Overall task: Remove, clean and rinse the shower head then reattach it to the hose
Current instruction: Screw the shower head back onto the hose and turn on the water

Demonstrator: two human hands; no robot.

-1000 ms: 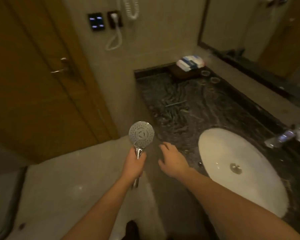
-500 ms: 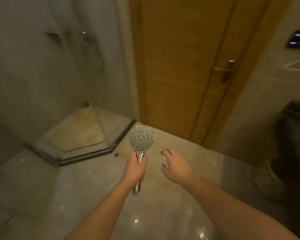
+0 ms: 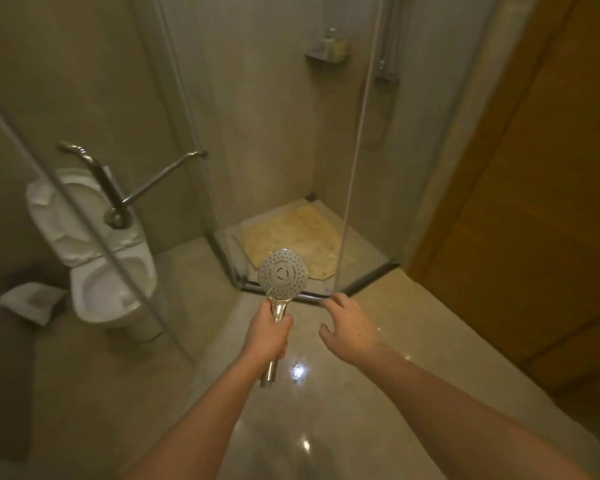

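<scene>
A chrome shower head with a round grey spray face stands upright in front of me, its face turned toward me. My left hand grips its handle, whose bare lower end sticks out below my fist with no hose on it. My right hand hovers just to the right of the handle, fingers spread and relaxed, holding nothing. Inside the stall a pale hose hangs down from the chrome shower fittings on the back wall.
The glass shower stall stands ahead with its raised threshold and a yellowish floor mat. Its glass door with a chrome handle bar swings out at left, in front of a white toilet. A wooden door fills the right.
My view has swung left from the sink counter, past the wooden door, to the shower stall and toilet. Both hands keep the same pose, the left still holding the shower head.
</scene>
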